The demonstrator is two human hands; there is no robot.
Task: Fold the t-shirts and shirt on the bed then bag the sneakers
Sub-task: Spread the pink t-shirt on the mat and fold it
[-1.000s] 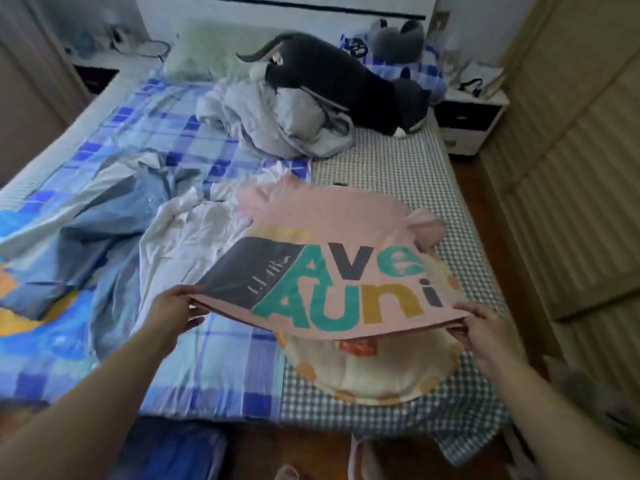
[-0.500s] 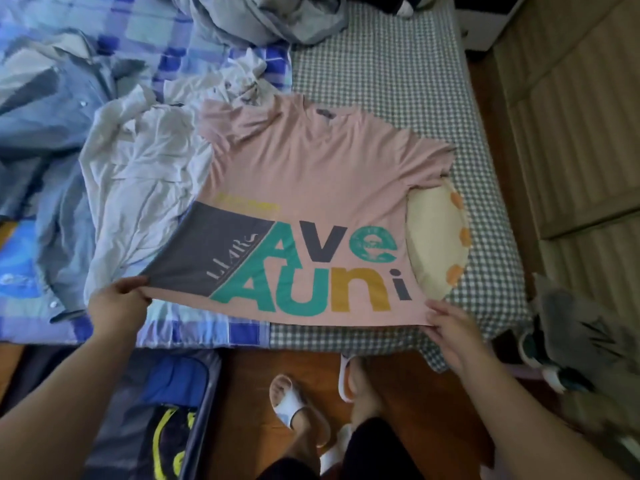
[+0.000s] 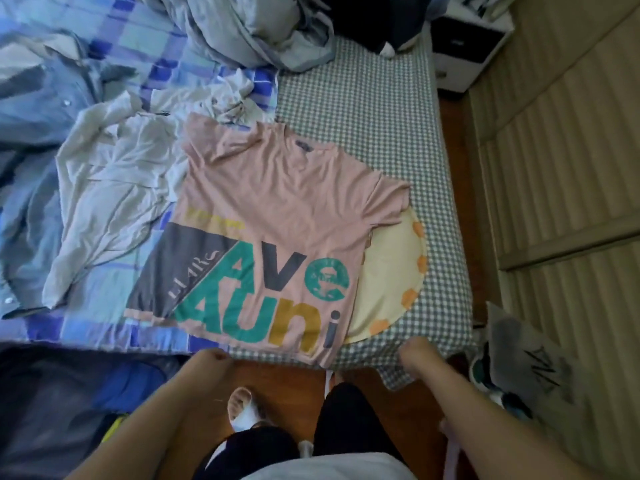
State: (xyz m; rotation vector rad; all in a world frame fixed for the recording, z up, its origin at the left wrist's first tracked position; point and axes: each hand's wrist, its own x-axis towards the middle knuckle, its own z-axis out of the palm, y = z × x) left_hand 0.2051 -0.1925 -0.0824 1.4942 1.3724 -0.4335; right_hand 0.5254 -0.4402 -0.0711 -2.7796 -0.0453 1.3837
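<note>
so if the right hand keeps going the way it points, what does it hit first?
Probably the checked sheet at the bed edge, then the yellow cushion beside the pink t-shirt. The right hand points up-bed; depth is unclear.
</note>
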